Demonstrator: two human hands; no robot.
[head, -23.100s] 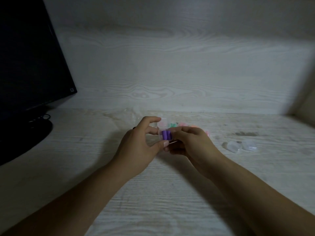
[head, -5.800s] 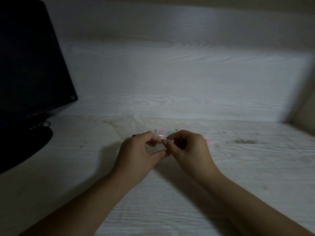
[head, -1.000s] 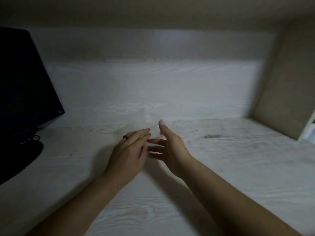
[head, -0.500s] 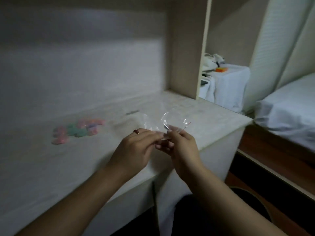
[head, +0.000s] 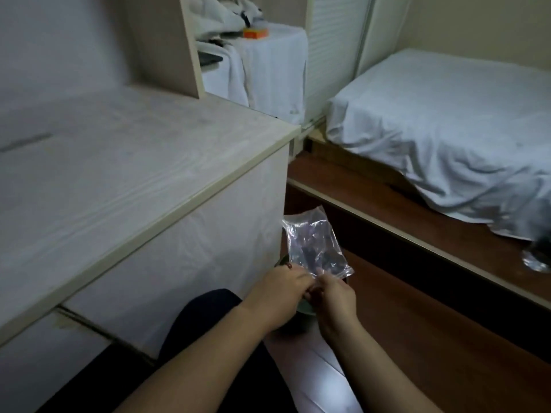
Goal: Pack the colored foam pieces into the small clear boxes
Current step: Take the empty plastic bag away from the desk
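My left hand (head: 278, 290) and my right hand (head: 335, 296) both pinch the lower edge of an empty clear plastic bag (head: 316, 244), which stands up crumpled above my fingers. The hands are held low, off the right end of the desk (head: 119, 162), over a dark round bin (head: 304, 308) that they mostly hide. No foam pieces or small clear boxes are in view.
The desk's white side panel (head: 190, 257) is just left of my hands. A bed with a white sheet (head: 447, 114) sits at the right on a brown wooden platform (head: 417, 234). A cloth-covered stand (head: 268, 64) with an orange box (head: 255, 32) is behind the desk.
My view has swung right and down, away from the desk top and the foam pieces. Both hands have carried the clear bag off the desk's end and lower, over the bin.
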